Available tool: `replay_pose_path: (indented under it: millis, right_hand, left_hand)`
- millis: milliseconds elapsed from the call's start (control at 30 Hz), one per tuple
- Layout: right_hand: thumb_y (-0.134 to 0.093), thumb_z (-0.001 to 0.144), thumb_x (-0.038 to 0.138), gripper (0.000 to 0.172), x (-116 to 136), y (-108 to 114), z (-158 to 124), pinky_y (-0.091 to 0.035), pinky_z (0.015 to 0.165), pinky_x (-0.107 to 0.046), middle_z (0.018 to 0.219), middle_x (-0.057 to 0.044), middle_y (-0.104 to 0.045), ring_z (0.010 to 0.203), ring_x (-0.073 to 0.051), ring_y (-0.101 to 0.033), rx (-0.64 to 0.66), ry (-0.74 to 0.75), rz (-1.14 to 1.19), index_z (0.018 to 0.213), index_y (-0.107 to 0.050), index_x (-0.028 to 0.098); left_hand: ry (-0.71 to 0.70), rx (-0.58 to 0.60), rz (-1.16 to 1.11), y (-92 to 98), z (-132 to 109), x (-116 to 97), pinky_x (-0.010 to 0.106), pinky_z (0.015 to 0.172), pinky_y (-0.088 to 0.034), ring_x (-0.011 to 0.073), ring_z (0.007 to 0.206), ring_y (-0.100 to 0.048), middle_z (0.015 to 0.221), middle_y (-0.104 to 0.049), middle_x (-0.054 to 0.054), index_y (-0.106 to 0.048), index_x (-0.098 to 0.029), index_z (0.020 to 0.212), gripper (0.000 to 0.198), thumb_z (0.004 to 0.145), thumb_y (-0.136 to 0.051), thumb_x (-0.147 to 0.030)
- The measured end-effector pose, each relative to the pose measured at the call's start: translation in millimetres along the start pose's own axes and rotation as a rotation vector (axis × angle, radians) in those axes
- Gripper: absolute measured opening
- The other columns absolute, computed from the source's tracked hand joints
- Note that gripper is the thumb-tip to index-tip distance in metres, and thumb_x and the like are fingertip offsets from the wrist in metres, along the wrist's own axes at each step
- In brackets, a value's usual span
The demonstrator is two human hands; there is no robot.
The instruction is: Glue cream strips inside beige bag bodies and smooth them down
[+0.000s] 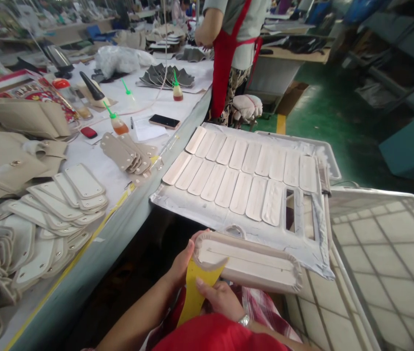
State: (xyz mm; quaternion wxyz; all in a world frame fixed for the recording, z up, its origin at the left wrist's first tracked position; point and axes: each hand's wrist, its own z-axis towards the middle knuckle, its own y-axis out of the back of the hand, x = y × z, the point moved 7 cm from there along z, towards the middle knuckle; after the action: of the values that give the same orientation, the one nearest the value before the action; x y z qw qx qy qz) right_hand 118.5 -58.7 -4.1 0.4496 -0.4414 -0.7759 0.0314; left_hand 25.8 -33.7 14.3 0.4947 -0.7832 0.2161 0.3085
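Observation:
My left hand [184, 259] is closed around the left end of a long, round-ended beige leather panel [254, 263]. The panel's pleated edge is turned in around a pale middle strip. In my right hand [223, 296], thumb on top, is a flat yellow scraper [201, 282] with a concave, pointed end. That end lies against the panel's left part. Just beyond, a white-covered board [207, 207] carries two rows of pale rounded strips [241, 155]. Near the board's right end are narrow openings.
Stacks of beige rounded pieces [58, 202] cover the table [119, 222] at left. Glue bottles [119, 126], a phone [165, 121] and tan straps [126, 153] lie further back. White grid-lined crates [382, 253] stand at right. A person in a red apron [225, 63] stands beyond the board.

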Motion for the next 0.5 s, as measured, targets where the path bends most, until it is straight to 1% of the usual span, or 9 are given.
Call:
replay_pose_path:
  millis: [100,200,267,333,400,467,500]
  right_hand:
    - [-0.067,0.06,0.059,0.043,-8,5,4,-0.044,0.047,-0.025,0.053,-0.002,-0.061,0.047,-0.016,-0.056,-0.028,0.008,0.05,0.067,-0.066,0.016]
    - [-0.064,0.059,0.065,0.051,-14,14,7,-0.04,0.04,-0.022,0.056,-0.003,-0.062,0.039,-0.012,-0.051,-0.113,-0.003,0.004,0.065,-0.065,0.014]
    - [-0.064,0.056,0.067,0.053,-13,17,6,-0.037,0.035,-0.02,0.052,-0.002,-0.06,0.033,-0.01,-0.046,-0.145,-0.017,-0.053,0.063,-0.064,0.014]
    - [-0.064,0.056,0.065,0.051,-7,16,4,-0.035,0.032,-0.019,0.045,-0.001,-0.057,0.03,-0.01,-0.045,-0.145,-0.002,-0.079,0.058,-0.062,0.014]
    - [-0.063,0.06,0.064,0.049,0,12,0,-0.035,0.031,-0.019,0.04,-0.001,-0.054,0.03,-0.011,-0.046,-0.131,0.021,-0.094,0.052,-0.06,0.015]
    - [-0.062,0.061,0.063,0.049,5,9,-4,-0.034,0.031,-0.018,0.038,0.0,-0.053,0.031,-0.011,-0.047,-0.137,0.05,-0.09,0.05,-0.057,0.016]
    - [-0.06,0.062,0.064,0.048,7,8,-5,-0.034,0.031,-0.018,0.038,0.0,-0.053,0.031,-0.011,-0.047,-0.138,0.061,-0.081,0.05,-0.057,0.017]
  left_hand:
    - [0.035,-0.033,0.051,2.4,2,4,0.037,0.103,-0.029,0.0279,0.122,-0.041,0.13,-0.049,0.01,-0.05,-0.018,0.122,0.054,0.081,-0.049,-0.055]
    - [0.025,-0.055,0.077,5.8,3,4,0.038,0.099,-0.033,0.0283,0.117,-0.045,0.128,-0.051,0.01,-0.051,-0.019,0.121,0.054,0.08,-0.051,-0.053]
    - [0.004,-0.053,0.14,9.3,2,-2,0.037,0.098,-0.035,0.027,0.114,-0.048,0.126,-0.053,0.009,-0.052,-0.019,0.119,0.05,0.082,-0.051,-0.051]
    - [0.024,-0.022,0.29,12.1,0,-12,0.035,0.098,-0.034,0.0264,0.112,-0.049,0.121,-0.056,0.008,-0.055,-0.019,0.115,0.044,0.082,-0.051,-0.047]
    - [0.018,-0.02,0.505,13.6,1,-26,0.035,0.101,-0.031,0.028,0.116,-0.046,0.119,-0.058,0.007,-0.06,-0.02,0.109,0.038,0.078,-0.059,-0.042]
    - [-0.083,-0.065,0.711,7.9,5,-47,0.037,0.105,-0.025,0.03,0.124,-0.037,0.125,-0.053,0.006,-0.061,-0.023,0.106,0.039,0.071,-0.067,-0.038]
    - [-0.16,-0.083,0.796,0.2,7,-56,0.037,0.106,-0.022,0.0305,0.126,-0.033,0.128,-0.051,0.006,-0.061,-0.024,0.107,0.042,0.069,-0.069,-0.037]
